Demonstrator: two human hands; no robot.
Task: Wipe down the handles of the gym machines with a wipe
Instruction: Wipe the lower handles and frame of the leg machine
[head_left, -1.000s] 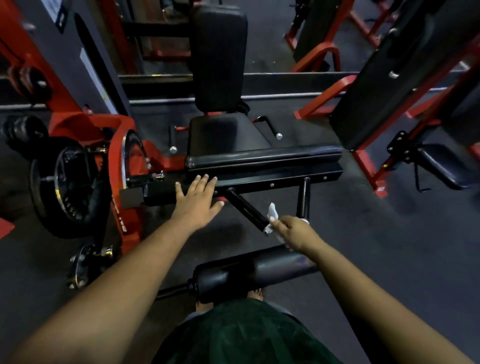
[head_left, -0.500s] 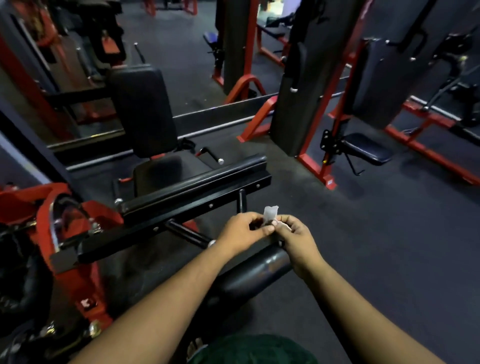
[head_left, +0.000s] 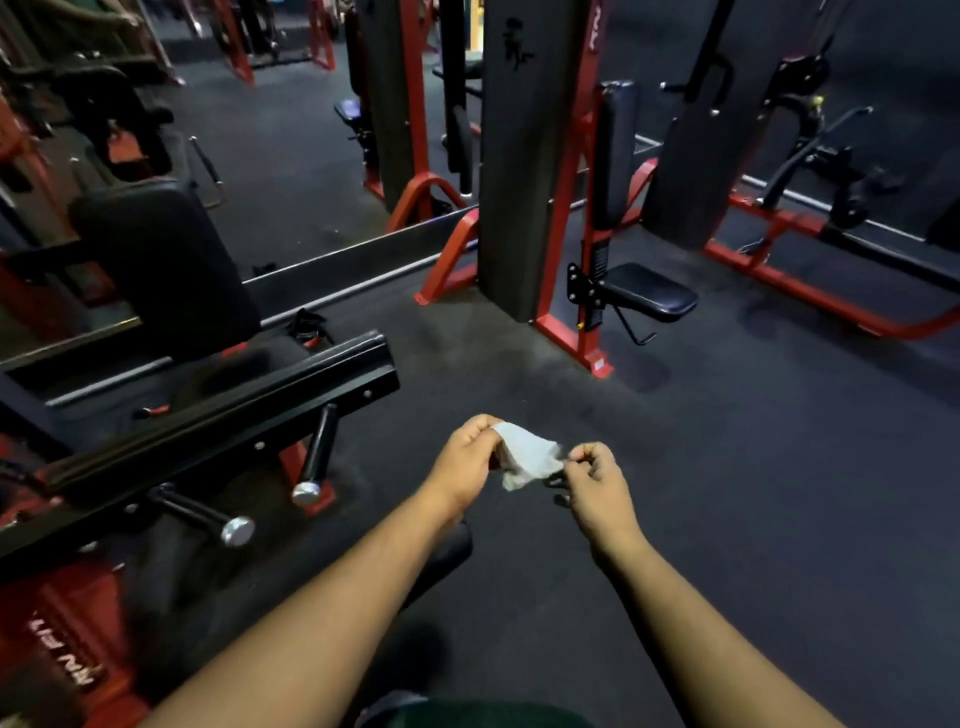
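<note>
Left of the hands, the red-framed leg machine (head_left: 208, 436) runs off the frame edge, its two black pegs (head_left: 318, 453) capped in dull metal. Between the left hand (head_left: 464, 466) and right hand (head_left: 597, 483), each pinching an end, hangs the wipe (head_left: 524, 457), pale, crumpled and thin above dark rubbery floor (head_left: 753, 493); its texture is blurred.
</note>
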